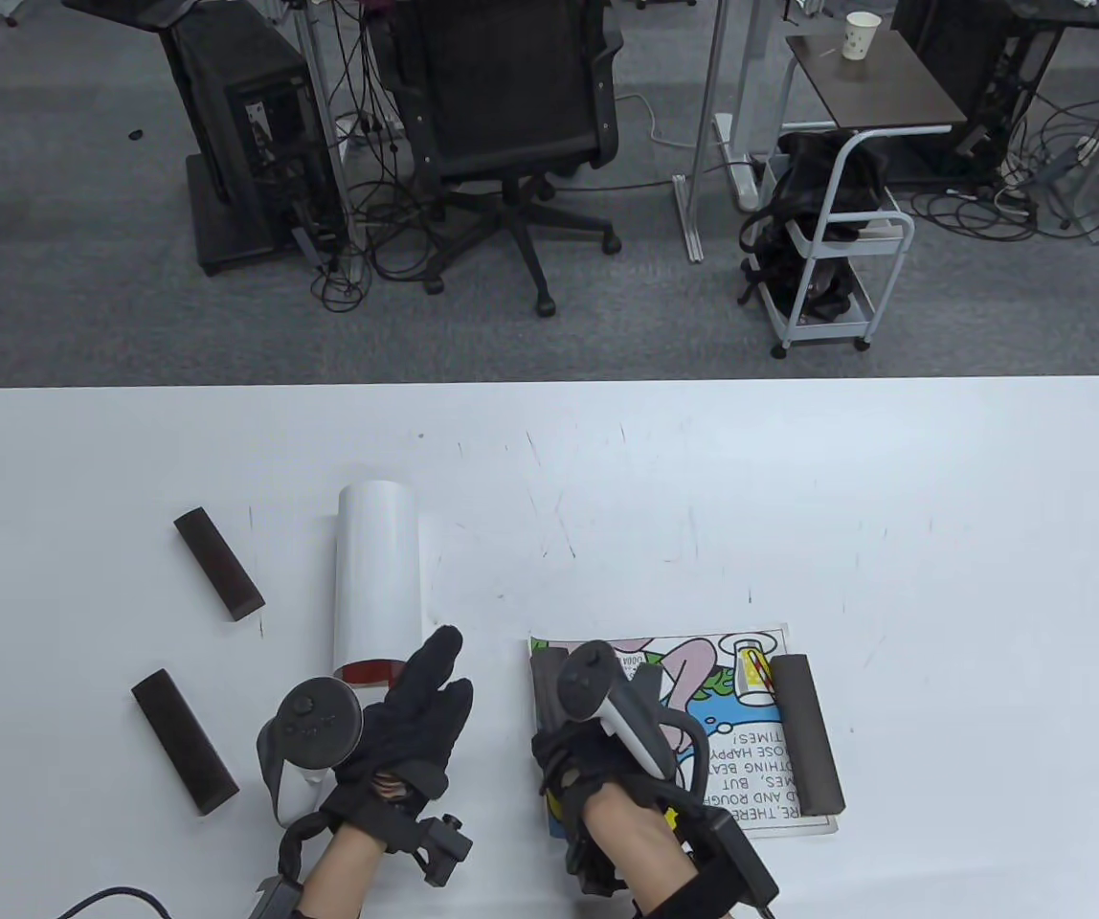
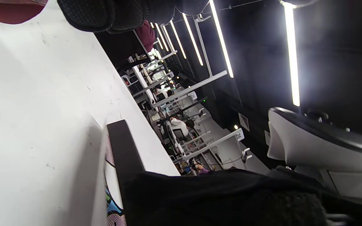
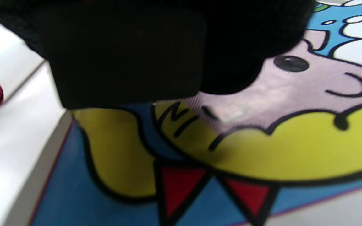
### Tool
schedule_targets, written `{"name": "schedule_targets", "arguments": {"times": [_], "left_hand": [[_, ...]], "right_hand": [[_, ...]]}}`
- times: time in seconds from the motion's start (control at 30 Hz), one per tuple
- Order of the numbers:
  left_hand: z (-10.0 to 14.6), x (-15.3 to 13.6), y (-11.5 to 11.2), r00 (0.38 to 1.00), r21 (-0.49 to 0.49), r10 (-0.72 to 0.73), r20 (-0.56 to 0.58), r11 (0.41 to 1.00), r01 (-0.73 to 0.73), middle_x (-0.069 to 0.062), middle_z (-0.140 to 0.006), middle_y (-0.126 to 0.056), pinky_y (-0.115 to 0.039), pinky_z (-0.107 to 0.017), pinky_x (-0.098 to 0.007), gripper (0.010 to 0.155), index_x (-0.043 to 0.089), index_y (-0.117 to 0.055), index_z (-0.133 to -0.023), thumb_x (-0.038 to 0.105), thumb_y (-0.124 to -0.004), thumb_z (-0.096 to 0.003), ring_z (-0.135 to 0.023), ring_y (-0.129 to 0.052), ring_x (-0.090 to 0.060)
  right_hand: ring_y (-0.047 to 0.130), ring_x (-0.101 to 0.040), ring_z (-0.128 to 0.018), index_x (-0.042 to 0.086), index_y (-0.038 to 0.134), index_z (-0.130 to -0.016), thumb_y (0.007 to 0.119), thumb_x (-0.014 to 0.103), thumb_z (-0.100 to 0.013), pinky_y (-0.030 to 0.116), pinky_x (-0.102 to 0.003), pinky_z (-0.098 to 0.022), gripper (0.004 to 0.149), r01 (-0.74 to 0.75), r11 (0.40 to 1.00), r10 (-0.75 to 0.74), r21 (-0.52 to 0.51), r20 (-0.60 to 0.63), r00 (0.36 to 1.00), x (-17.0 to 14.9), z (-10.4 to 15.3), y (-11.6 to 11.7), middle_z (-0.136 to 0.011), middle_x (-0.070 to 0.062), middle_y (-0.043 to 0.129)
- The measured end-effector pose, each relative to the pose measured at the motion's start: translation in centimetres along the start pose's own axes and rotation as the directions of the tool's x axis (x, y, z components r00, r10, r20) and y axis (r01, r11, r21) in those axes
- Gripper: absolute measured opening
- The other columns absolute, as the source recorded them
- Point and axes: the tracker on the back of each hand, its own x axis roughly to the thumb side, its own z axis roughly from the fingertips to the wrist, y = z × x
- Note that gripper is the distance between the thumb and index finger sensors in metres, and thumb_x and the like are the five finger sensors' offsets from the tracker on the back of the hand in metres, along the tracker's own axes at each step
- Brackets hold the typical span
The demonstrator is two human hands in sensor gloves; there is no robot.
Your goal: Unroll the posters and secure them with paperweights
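Note:
A rolled white poster [image 1: 377,584] with a red inner edge lies left of centre. My left hand [image 1: 439,670] is open, its fingers stretched out beside the roll's near end; touch cannot be told. The roll's red end [image 2: 11,9] shows by the fingers [image 2: 105,15] in the left wrist view. A comic poster [image 1: 703,728] lies flat at the near right, with a dark paperweight [image 1: 803,732] on its right edge. My right hand [image 1: 559,708] holds a second dark paperweight [image 1: 548,675] on the poster's left edge; the block [image 3: 127,62] sits under my fingers on the print [image 3: 262,141].
Two brown paperweights [image 1: 217,565] [image 1: 184,742] lie on the white table [image 1: 703,498] left of the roll. Beyond the far edge stand an office chair [image 1: 511,115], a white cart [image 1: 837,249] and cables on the floor.

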Motion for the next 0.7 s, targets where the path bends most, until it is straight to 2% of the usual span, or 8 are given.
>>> {"name": "schedule_targets", "arguments": {"times": [0.2, 0.3, 0.33, 0.4, 0.5, 0.6, 0.7], "left_hand": [[0.0, 0.0, 0.0, 1.000, 0.002, -0.003, -0.008, 1.000, 0.003, -0.012, -0.112, -0.047, -0.064, -0.068, -0.052, 0.074, 0.021, -0.045, -0.108, 0.062, -0.059, -0.0471, -0.101, -0.058, -0.041], [0.0, 0.0, -0.1, 1.000, -0.005, -0.010, -0.014, 1.000, 0.010, -0.012, -0.112, -0.047, -0.064, -0.068, -0.052, 0.074, 0.021, -0.045, -0.108, 0.062, -0.059, -0.0471, -0.101, -0.058, -0.041], [0.0, 0.0, -0.2, 1.000, -0.007, -0.011, -0.015, 1.000, 0.011, -0.012, -0.112, -0.047, -0.064, -0.068, -0.052, 0.075, 0.021, -0.045, -0.108, 0.062, -0.059, -0.0470, -0.101, -0.058, -0.041], [0.0, 0.0, -0.2, 1.000, -0.011, -0.012, -0.015, 1.000, 0.012, -0.012, -0.112, -0.047, -0.064, -0.068, -0.052, 0.075, 0.021, -0.045, -0.108, 0.062, -0.059, -0.0469, -0.101, -0.058, -0.041], [0.0, 0.0, -0.3, 1.000, -0.019, -0.017, -0.011, 1.000, 0.017, -0.012, -0.112, -0.047, -0.064, -0.068, -0.052, 0.075, 0.021, -0.045, -0.108, 0.063, -0.059, -0.0470, -0.101, -0.058, -0.041], [0.0, 0.0, -0.4, 1.000, -0.022, -0.025, -0.009, 0.999, 0.024, -0.012, -0.112, -0.046, -0.064, -0.068, -0.053, 0.075, 0.021, -0.044, -0.108, 0.063, -0.059, -0.0469, -0.101, -0.058, -0.042], [0.0, 0.0, -0.4, 1.000, -0.028, -0.026, -0.008, 0.999, 0.026, -0.012, -0.113, -0.046, -0.064, -0.068, -0.053, 0.076, 0.021, -0.044, -0.108, 0.063, -0.059, -0.0467, -0.101, -0.057, -0.042]], "right_hand": [[0.096, -0.024, -0.033, 0.000, 0.062, -0.085, 0.080, 0.063, -0.036, 0.084, -0.029, -0.019, 0.081, -0.244, 0.967, 0.244, -0.069, 0.001, 0.970, 2.2, 0.5, 2.5, -0.060, -0.015, 0.087], [0.096, -0.023, -0.034, 0.000, 0.062, -0.086, 0.081, 0.062, -0.035, 0.084, -0.030, -0.020, 0.083, -0.256, 0.964, 0.258, -0.065, 0.009, 0.966, 2.2, 0.5, 2.5, -0.061, -0.015, 0.087], [0.096, -0.026, -0.040, 0.001, 0.059, -0.087, 0.079, 0.063, -0.035, 0.084, -0.032, -0.025, 0.084, -0.242, 0.969, 0.243, -0.050, 0.014, 0.970, 2.1, 0.5, 2.3, -0.066, -0.016, 0.084], [0.092, -0.035, -0.057, 0.004, 0.051, -0.093, 0.078, 0.064, -0.036, 0.083, -0.038, -0.035, 0.087, -0.168, 0.984, 0.171, -0.064, 0.046, 0.984, 1.5, 0.7, 1.0, -0.083, -0.020, 0.074], [0.072, -0.045, -0.081, 0.010, 0.039, -0.099, 0.077, 0.064, -0.037, 0.073, -0.049, -0.055, 0.089, -0.045, 0.994, 0.057, -0.104, 0.108, 0.993, 0.5, 1.3, -1.9, -0.099, -0.020, 0.056], [0.061, -0.048, -0.088, 0.012, 0.036, -0.100, 0.076, 0.062, -0.039, 0.064, -0.053, -0.062, 0.088, 0.111, 0.983, -0.081, -0.144, 0.201, 0.976, -0.7, 1.8, -4.9, -0.104, -0.020, 0.046], [0.053, -0.049, -0.091, 0.012, 0.035, -0.100, 0.073, 0.059, -0.039, 0.057, -0.055, -0.066, 0.086, 0.302, 0.943, -0.243, -0.141, 0.330, 0.912, -2.5, 2.2, -7.1, -0.105, -0.020, 0.043]]}}
